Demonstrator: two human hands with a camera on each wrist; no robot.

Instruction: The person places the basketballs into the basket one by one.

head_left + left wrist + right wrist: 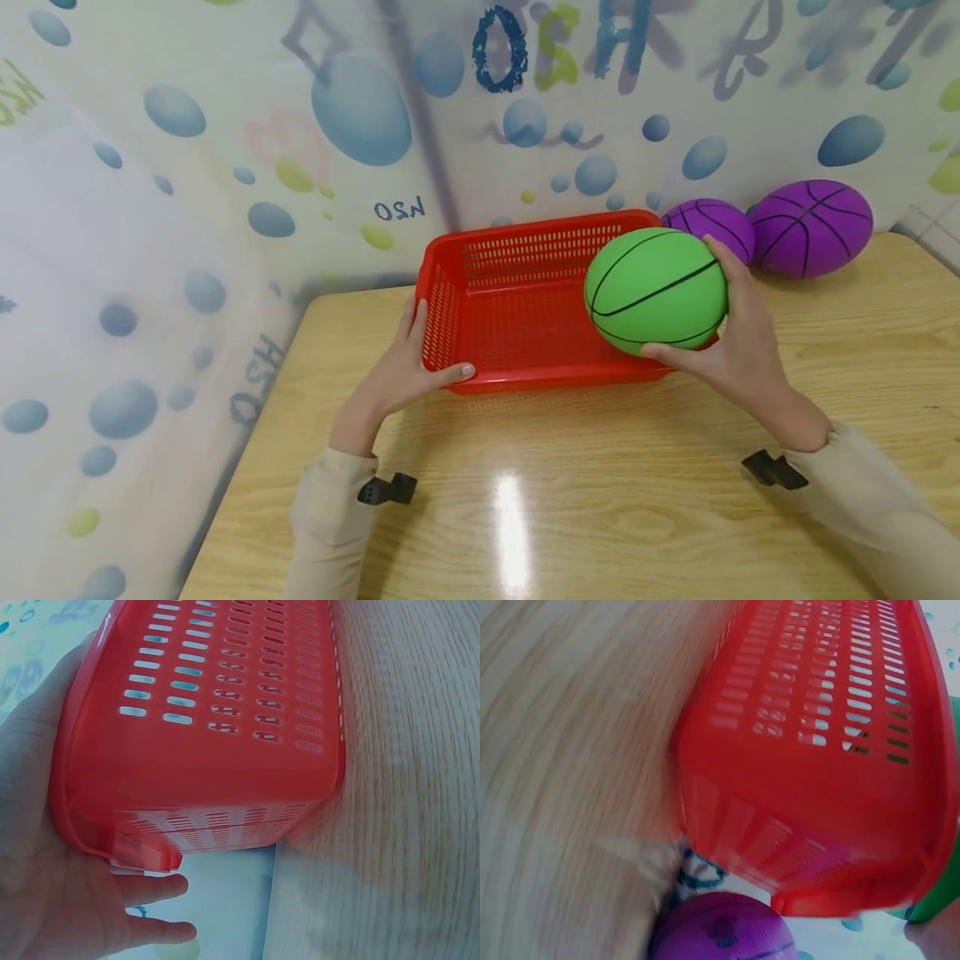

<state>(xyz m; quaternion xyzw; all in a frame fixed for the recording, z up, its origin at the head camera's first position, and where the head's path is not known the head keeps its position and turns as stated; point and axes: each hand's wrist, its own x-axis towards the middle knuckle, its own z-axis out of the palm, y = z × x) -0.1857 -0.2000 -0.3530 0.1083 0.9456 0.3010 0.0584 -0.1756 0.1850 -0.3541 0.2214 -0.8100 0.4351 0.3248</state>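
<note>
In the head view a red plastic basket (525, 379) with slotted walls stands on the wooden table. At its front left corner is my left hand (390, 375), thumb over the front rim and fingers along the left end. Two of those fingers (154, 888) stretch out straight past the end lip in the left wrist view. My right hand (738, 346) grips a green toy basketball (652, 287) with black lines from its right side, thumb below and fingers above. The ball is over the basket's right end and hides part of it.
Two purple basketballs, one nearer the basket (712, 225) and one farther right (813, 227), sit at the back right by the wall. A patterned wall covering (480, 167) borders the back and left of the wooden table (600, 483).
</note>
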